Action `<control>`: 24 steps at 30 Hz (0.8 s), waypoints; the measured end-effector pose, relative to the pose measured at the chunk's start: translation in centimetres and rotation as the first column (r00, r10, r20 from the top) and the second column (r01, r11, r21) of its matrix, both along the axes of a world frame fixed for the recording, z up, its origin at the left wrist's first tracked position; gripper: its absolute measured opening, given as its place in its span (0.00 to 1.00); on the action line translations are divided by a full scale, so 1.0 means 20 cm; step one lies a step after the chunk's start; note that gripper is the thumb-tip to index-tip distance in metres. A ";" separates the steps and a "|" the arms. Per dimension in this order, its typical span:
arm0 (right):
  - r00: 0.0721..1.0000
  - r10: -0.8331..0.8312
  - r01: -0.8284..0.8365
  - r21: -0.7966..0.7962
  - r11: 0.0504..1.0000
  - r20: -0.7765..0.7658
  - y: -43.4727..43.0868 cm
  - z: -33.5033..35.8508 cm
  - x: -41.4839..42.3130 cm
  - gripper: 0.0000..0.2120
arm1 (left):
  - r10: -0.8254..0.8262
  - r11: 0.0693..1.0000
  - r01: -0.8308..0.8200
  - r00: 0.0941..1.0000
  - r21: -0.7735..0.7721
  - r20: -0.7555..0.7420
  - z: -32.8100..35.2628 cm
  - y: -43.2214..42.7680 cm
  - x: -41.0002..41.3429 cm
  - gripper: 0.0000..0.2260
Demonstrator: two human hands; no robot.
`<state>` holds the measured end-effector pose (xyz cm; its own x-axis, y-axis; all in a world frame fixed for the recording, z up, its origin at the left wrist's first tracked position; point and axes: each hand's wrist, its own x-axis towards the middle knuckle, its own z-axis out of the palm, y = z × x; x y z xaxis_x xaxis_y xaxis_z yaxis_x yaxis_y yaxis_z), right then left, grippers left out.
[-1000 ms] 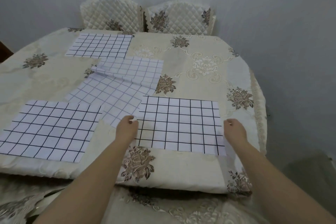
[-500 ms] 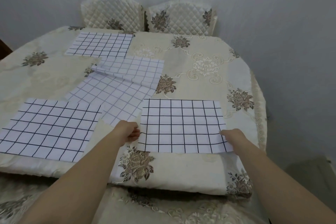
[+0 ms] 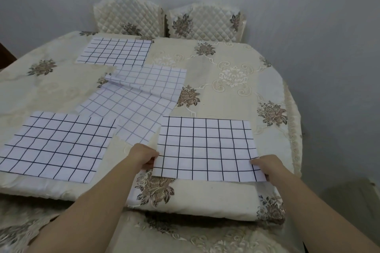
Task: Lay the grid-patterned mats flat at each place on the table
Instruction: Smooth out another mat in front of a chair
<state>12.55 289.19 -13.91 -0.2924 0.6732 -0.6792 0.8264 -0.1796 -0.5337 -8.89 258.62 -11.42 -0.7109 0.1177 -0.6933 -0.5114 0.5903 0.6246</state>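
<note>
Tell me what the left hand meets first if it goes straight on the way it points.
The near right mat: the left hand pinches its left edge and points forward-right across it, so it would likely ride onto or bunch that mat first.

I see left hand [image 3: 144, 155] and right hand [image 3: 265, 165] pinching near-right mat [image 3: 205, 148] at its near end, middle mat [image 3: 131, 104] creased, floral tablecloth [image 3: 226, 72] beneath

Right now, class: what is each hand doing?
Left hand: pinches the near right grid-patterned mat at its left edge.
Right hand: pinches its near right corner.
</note>
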 end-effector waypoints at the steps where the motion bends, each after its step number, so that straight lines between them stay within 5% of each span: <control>1: 1.000 0.006 -0.006 -0.015 1.000 0.011 0.00 -0.01 0.02 0.09 | -0.003 1.000 0.003 1.000 0.000 0.013 0.00 -0.01 0.01 0.04; 14: 0.999 -0.042 0.039 -0.133 0.990 -0.024 -0.13 0.06 0.14 0.13 | -0.050 0.999 0.050 0.999 -0.015 -0.004 -0.02 -0.11 0.11 0.04; 19: 0.999 -0.035 0.031 -0.138 0.990 -0.024 -0.14 0.04 0.17 0.15 | -0.079 0.996 0.076 0.995 -0.055 -0.056 -0.04 -0.14 0.12 0.13; 24: 0.997 -0.066 0.057 -0.155 0.986 -0.051 -0.16 0.05 0.18 0.14 | -0.068 0.997 0.066 0.997 -0.046 -0.045 -0.02 -0.14 0.16 0.06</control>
